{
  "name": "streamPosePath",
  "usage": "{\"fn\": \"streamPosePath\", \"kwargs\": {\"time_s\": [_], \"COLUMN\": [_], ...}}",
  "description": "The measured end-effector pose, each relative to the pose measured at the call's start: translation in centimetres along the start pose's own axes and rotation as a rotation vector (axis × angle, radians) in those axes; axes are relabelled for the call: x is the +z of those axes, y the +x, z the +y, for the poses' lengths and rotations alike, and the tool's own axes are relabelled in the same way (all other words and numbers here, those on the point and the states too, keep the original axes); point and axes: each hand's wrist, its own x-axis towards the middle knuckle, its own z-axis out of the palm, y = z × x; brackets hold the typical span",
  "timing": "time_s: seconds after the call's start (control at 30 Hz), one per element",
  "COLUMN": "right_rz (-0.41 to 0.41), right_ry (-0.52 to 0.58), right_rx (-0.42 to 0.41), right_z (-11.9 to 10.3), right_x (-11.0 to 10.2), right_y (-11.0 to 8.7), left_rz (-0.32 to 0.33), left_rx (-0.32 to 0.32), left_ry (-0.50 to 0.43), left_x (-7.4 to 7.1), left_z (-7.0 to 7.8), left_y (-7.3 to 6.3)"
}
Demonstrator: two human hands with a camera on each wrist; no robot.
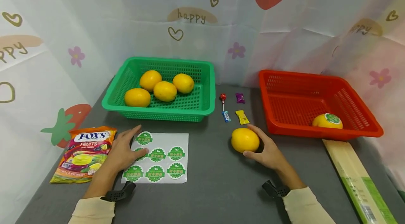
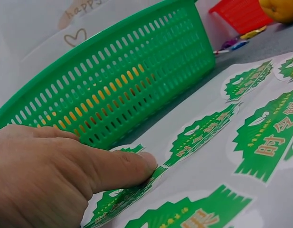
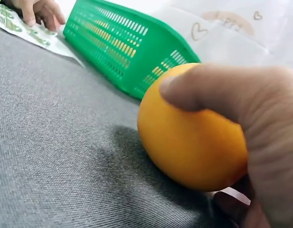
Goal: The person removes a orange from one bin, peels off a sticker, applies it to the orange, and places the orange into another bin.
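Observation:
My right hand (image 1: 269,153) grips a plain yellow lemon (image 1: 244,140) over the grey table, thumb on the near side and fingers on the far side. A shadow falls beneath the lemon in the right wrist view. My left hand (image 1: 122,148) rests at the left edge of a white sheet (image 1: 167,140) of round green stickers, fingers mostly straight. Its thumb (image 2: 125,166) touches one sticker (image 2: 110,202) and covers part of it. Several lemons lie in the green basket (image 1: 161,114) behind the sheet. A lemon with a green sticker (image 1: 327,121) lies in the red basket (image 1: 294,76).
A Fox's candy bag (image 1: 83,155) lies left of my left hand. Between the baskets are a red lollipop (image 1: 223,96) and small candies, one in a yellow wrapper (image 1: 242,117). A long green-and-beige packet (image 1: 354,178) lies at right. A printed white cloth (image 1: 202,44) stands behind.

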Motion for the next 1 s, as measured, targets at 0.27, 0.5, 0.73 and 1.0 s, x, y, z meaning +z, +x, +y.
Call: {"fn": "streamPosePath", "kwargs": {"time_s": [0.27,0.5,0.73,1.0], "right_rz": [0.077,0.299,0.171,-0.003], "right_ry": [0.034,0.003,0.120,0.128], "right_rx": [-0.029,-0.384,-0.566,-0.437], "right_z": [0.1,-7.6,-11.3,-9.1], "right_x": [0.0,1.7,8.6,17.7], "right_y": [0.3,1.5,5.0,10.2], "left_rz": [0.000,0.031,0.042,0.059], "left_rx": [-0.028,0.006,0.049,0.072], "left_ry": [0.005,-0.029,-0.023,-0.012], "left_x": [0.0,0.4,0.6,0.5], "left_z": [0.0,-0.2,-0.4,-0.5], "left_y": [0.0,0.1,0.3,0.1]}}
